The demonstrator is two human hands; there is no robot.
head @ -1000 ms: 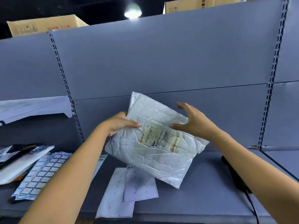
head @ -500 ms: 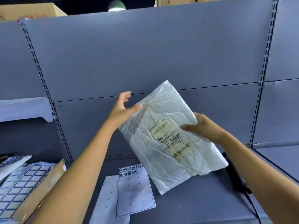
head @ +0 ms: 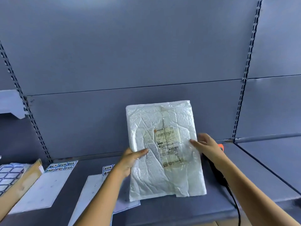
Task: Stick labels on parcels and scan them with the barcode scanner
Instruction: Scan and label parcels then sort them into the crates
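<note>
Forearms enter from the near edge, over the grey metal shelf. On it lie white label backing sheets, mostly stripped. A few small blue-bordered stickers remain at the far end of the left-most sheet, and more show beside the left wrist. A brown cardboard box sits at the left margin.

The left hand grips the left edge of the white crinkled plastic mailer parcel, thumb laid across the front, remaining fingers hidden behind. The right hand pinches the right edge, one digit on the front and the others curled behind. The parcel is held face-on over the middle of the shelf. Whether its lower edge touches the shelf cannot be told.

A yellowed printed shipping label with barcode shows on its face. No blue-bordered sticker is visible on it.

The black handheld barcode scanner lies just behind the right wrist, unhandled, its cable trailing toward the near edge. The grey slotted back panel closes the view.

Assessment: the parcel is presented for inspection only. Stickering and scanning of this item appear outstanding. No finished parcels are in view.
</note>
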